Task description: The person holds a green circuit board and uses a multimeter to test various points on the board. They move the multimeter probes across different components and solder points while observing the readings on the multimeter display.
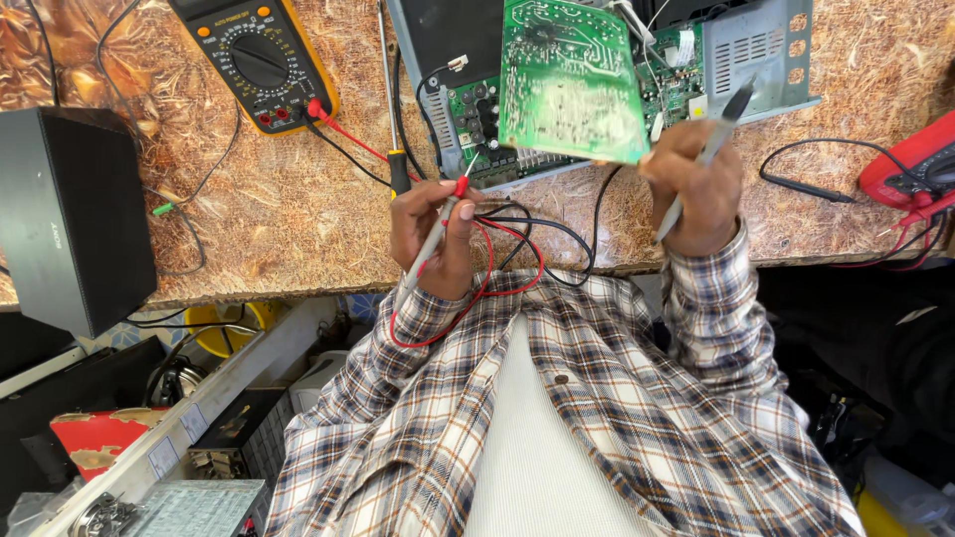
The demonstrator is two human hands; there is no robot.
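My left hand [430, 237] grips a red test probe [445, 217], its tip pointing up at the lower left edge of a green circuit board [569, 82]. My right hand [694, 187] holds that board's lower right corner and also a black probe [714, 141] that slants up to the right. The board is lifted solder side up over an open grey metal chassis [756, 55] with more green boards inside. Red and black leads [512, 249] loop between my hands. They run back to a yellow-cased multimeter [257, 60] at the top left.
A screwdriver [393, 119] with a black and yellow handle lies between the meter and chassis. A black box [70, 214] stands at the left bench edge. A red meter [920, 169] with a black lead sits at the right. Cluttered parts lie below the bench at left.
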